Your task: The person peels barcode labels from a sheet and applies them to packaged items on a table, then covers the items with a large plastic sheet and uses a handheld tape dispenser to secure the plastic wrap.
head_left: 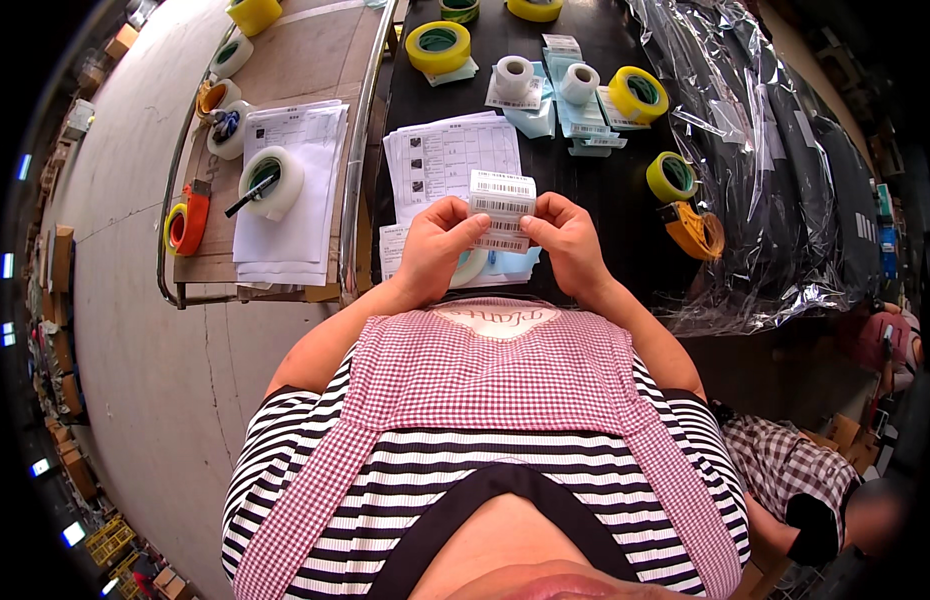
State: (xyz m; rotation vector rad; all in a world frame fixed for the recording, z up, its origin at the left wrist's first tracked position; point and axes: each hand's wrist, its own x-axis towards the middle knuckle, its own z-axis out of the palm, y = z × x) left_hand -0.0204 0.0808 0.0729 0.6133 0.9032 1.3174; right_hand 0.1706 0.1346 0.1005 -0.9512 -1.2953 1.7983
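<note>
Between my two hands is a strip of white barcode labels [501, 205], held up over the near edge of the black table. My left hand [434, 245] pinches its left side with the thumb on top. On the right side, my right hand [568, 240] grips the strip in the same way. Behind and left of the strip lie printed sheets [455, 155] with tables and small pictures. Below my hands, partly hidden, are a pale tape roll [470, 268] and light blue backing paper [512, 262].
Yellow tape rolls [438, 47], small white label rolls [513, 76] and label stacks [589, 120] stand farther back. At right are an orange tape dispenser [693, 232] and plastic-wrapped black goods [755, 160]. A metal-railed cart [200, 270] with papers stands left. Another person [795, 470] is lower right.
</note>
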